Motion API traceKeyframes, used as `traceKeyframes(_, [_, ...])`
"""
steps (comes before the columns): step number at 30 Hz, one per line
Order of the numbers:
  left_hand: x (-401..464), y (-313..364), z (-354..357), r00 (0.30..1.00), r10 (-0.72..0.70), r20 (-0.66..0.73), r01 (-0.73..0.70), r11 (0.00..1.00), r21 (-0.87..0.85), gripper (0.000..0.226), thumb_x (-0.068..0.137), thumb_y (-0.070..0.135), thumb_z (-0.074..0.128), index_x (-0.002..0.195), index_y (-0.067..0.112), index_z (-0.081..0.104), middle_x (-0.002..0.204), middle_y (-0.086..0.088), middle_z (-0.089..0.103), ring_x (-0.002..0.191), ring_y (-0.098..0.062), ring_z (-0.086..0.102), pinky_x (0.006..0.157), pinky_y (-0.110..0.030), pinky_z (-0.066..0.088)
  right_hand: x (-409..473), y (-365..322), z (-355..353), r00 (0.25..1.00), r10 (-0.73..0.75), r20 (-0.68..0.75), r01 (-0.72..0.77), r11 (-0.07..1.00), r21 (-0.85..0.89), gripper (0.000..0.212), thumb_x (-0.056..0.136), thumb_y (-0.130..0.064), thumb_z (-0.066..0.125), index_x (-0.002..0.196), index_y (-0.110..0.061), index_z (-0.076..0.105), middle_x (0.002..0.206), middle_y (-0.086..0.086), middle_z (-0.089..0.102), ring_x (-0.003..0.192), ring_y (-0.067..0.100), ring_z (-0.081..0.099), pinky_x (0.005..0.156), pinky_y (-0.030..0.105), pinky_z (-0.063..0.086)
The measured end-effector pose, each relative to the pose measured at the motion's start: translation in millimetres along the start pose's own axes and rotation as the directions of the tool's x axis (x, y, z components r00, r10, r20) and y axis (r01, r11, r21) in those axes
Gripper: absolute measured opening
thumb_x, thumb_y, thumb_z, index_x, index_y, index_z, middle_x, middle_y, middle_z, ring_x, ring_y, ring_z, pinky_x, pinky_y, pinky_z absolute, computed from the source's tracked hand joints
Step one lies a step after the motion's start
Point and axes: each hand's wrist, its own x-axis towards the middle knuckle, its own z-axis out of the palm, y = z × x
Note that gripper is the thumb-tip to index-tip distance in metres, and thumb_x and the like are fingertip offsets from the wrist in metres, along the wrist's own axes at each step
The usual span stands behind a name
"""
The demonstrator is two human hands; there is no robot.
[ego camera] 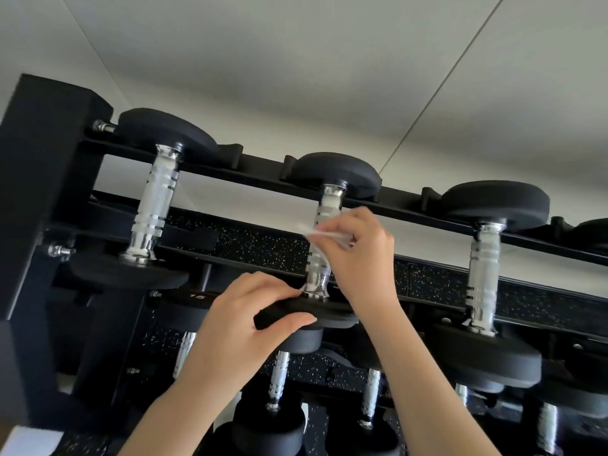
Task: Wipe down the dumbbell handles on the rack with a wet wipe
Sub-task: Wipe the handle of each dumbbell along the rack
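Three dumbbells with black heads and chrome knurled handles lie across the top tier of a black rack (49,179). On the middle dumbbell handle (319,271), my right hand (360,255) pinches a thin white wet wipe (324,234) against the handle's mid part. My left hand (253,311) grips the near black head (306,315) of that same dumbbell, thumb under its edge. The left dumbbell handle (153,205) and the right dumbbell handle (483,274) are untouched.
Lower tiers hold several more dumbbells (279,380), one head marked 15 (197,296). Black speckled flooring (263,248) shows behind the rails. A pale wall (296,77) rises behind the rack, whose thick upright post stands at the left.
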Motion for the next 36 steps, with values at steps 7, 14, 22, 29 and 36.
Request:
traceKeyframes(7, [-3, -3, -5, 0.999, 0.011, -0.053, -0.008, 0.999, 0.052, 0.032, 0.071, 0.050, 0.066, 0.090, 0.025, 0.074, 0.094, 0.019, 0.062, 0.092, -0.006, 0.061, 0.078, -0.023, 0.046, -31, 0, -21, 0.958, 0.075, 0.278, -0.051, 0.994, -0.093, 0.008, 0.069, -0.020, 0.082, 0.074, -0.018, 0.075, 0.080, -0.010, 0.064, 0.078, -0.001, 0.057, 0.069, 0.004, 0.037])
traceKeyframes(14, [-3, -3, -7, 0.999, 0.017, -0.039, -0.015, 0.998, 0.057, 0.032, 0.072, 0.053, 0.064, 0.091, 0.029, 0.073, 0.094, 0.020, 0.062, 0.092, -0.006, 0.061, 0.078, -0.020, 0.045, -32, 13, -39, 0.898, 0.300, 0.323, -0.262, 0.952, -0.157, 0.007, 0.073, -0.028, 0.078, 0.072, -0.023, 0.073, 0.067, -0.016, 0.067, 0.065, -0.008, 0.057, 0.059, 0.003, 0.037])
traceKeyframes(22, [-3, -5, -3, 0.998, 0.037, -0.055, -0.035, 0.998, 0.044, 0.032, 0.072, 0.052, 0.064, 0.090, 0.027, 0.073, 0.094, 0.019, 0.061, 0.091, -0.006, 0.059, 0.080, -0.011, 0.042, -35, 16, -20, 0.913, 0.386, 0.134, -0.409, 0.874, 0.261, 0.013, 0.075, -0.012, 0.077, 0.067, -0.006, 0.067, 0.065, 0.001, 0.070, 0.059, 0.008, 0.063, 0.056, 0.016, 0.049])
traceKeyframes(29, [-3, -7, -2, 0.998, 0.021, -0.056, -0.019, 0.999, 0.033, 0.033, 0.072, 0.053, 0.063, 0.091, 0.028, 0.072, 0.095, 0.019, 0.062, 0.093, -0.007, 0.060, 0.080, -0.016, 0.044, 4, 12, -11, 0.902, 0.432, 0.000, -0.397, 0.829, 0.394, 0.009, 0.078, -0.015, 0.074, 0.072, -0.011, 0.068, 0.076, 0.010, 0.071, 0.069, 0.020, 0.064, 0.072, 0.032, 0.054])
traceKeyframes(36, [-4, -7, -2, 0.999, 0.004, -0.051, -0.003, 1.000, 0.013, 0.031, 0.072, 0.053, 0.063, 0.092, 0.030, 0.071, 0.095, 0.020, 0.062, 0.096, -0.009, 0.059, 0.080, -0.019, 0.045, 32, 9, -2, 0.870, 0.486, -0.083, -0.378, 0.766, 0.520, 0.016, 0.078, -0.019, 0.073, 0.067, -0.017, 0.063, 0.066, 0.000, 0.060, 0.065, 0.013, 0.052, 0.069, 0.027, 0.048])
